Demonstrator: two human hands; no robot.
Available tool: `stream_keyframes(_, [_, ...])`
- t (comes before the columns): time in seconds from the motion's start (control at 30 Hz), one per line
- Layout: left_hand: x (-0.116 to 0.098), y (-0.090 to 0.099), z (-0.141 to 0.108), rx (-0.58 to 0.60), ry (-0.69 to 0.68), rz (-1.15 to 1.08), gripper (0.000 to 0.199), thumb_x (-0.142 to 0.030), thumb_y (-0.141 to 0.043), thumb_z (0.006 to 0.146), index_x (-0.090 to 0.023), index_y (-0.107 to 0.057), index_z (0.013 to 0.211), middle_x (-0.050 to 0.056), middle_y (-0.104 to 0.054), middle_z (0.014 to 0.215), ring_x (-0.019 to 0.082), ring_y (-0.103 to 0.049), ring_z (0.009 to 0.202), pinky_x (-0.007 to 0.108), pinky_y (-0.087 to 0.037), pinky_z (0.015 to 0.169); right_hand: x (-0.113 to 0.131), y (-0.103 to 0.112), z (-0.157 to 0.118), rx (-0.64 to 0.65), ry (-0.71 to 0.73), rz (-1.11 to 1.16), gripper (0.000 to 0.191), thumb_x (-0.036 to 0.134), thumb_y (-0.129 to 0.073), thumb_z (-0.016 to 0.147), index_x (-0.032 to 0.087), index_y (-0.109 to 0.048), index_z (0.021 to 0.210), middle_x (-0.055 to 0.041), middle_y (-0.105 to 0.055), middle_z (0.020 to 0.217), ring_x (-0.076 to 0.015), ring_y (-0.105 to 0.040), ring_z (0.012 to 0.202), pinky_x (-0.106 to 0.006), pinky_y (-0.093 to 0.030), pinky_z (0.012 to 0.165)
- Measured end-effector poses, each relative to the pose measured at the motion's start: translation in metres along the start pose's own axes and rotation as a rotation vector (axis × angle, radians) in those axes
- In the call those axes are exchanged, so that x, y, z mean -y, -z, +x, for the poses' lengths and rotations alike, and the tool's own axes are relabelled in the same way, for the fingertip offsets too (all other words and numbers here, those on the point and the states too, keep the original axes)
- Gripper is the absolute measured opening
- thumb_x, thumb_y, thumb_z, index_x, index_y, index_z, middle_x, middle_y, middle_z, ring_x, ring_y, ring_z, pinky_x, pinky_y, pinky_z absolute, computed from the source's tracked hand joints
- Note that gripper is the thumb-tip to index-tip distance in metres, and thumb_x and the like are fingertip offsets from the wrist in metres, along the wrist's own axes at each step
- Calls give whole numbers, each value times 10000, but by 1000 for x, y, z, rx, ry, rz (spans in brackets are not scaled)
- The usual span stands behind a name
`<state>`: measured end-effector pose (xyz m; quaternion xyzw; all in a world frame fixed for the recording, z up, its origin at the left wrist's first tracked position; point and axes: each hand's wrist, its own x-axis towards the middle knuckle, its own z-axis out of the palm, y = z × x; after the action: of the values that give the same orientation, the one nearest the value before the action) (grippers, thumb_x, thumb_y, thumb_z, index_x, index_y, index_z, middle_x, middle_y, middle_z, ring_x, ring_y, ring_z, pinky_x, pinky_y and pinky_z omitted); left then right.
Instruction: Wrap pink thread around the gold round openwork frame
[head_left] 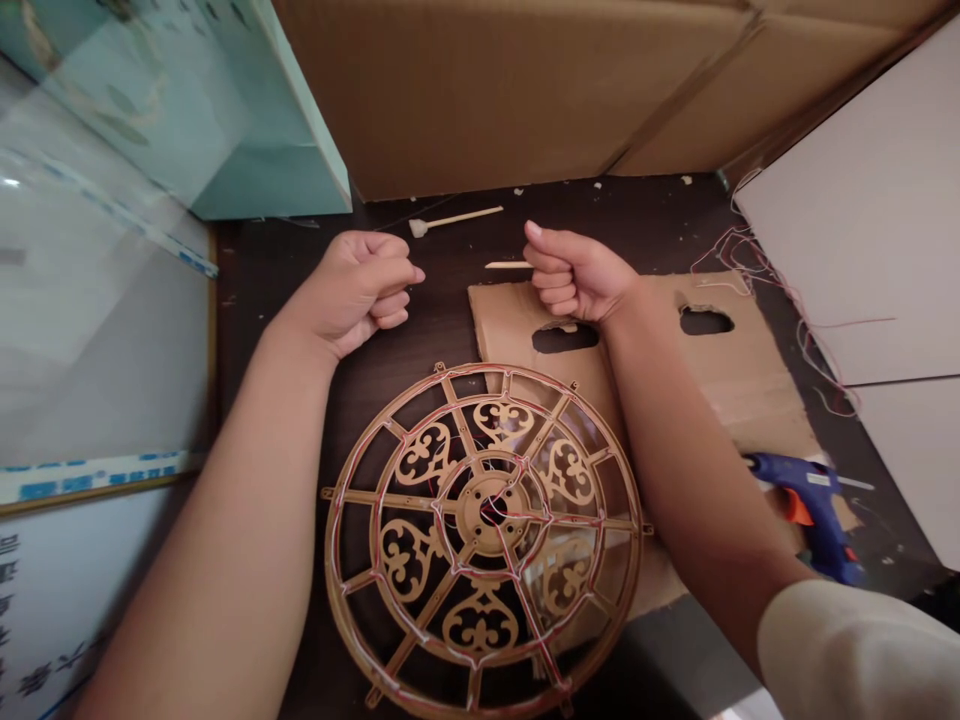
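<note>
Above the far-left side of a round gold openwork frame, my left hand is closed, thumb pressed against the curled fingers. Whatever may be in it is hidden. My right hand is closed too, thumb tip pointing up and left, over the far edge of a cardboard sheet. A thin wooden stick shows beside its fingers; I cannot tell whether they grip it. The frame lies flat, with scroll ornaments in its ring and red and white wires along its rings and spokes.
Another stick with a pale blob on one end lies beyond my hands. A blue glue gun rests at the right, near tangled thin wires. A large cardboard box stands at the back, a teal bag at the left.
</note>
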<state>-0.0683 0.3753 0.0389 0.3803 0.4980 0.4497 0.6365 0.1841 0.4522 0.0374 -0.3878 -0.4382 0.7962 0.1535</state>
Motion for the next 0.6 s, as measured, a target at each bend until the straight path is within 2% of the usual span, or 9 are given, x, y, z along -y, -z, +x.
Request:
stream_keyframes(0.1, [-1,1,0,8,21,-27,533,123,-483,891,-205,-131,662,-82,-105,544,-10,-180,348,131,-119,449,-2,2,2,12,32,-6,555,496,-509,1095,206,-224,717,84,-104,580,-21,-61,421,-118,-118,366])
stream_keyframes(0.3, [0,-1,0,-21,-3,-59,541,129,-527,819,-199,-173,576,-85,-147,501,7,-195,335,162,-144,389,-4,4,3,119,70,-32,583,494,-501,1095,208,-196,689,89,-91,576,-23,-25,437,-120,-115,339])
stream_keyframes(0.6, [4,0,-2,5,-80,-40,509,-8,-628,734,-209,-195,558,-86,-161,499,25,-193,345,172,-194,376,-6,8,6,235,116,-44,622,510,-591,1045,194,-212,668,98,-118,559,-23,-54,434,-102,-162,330])
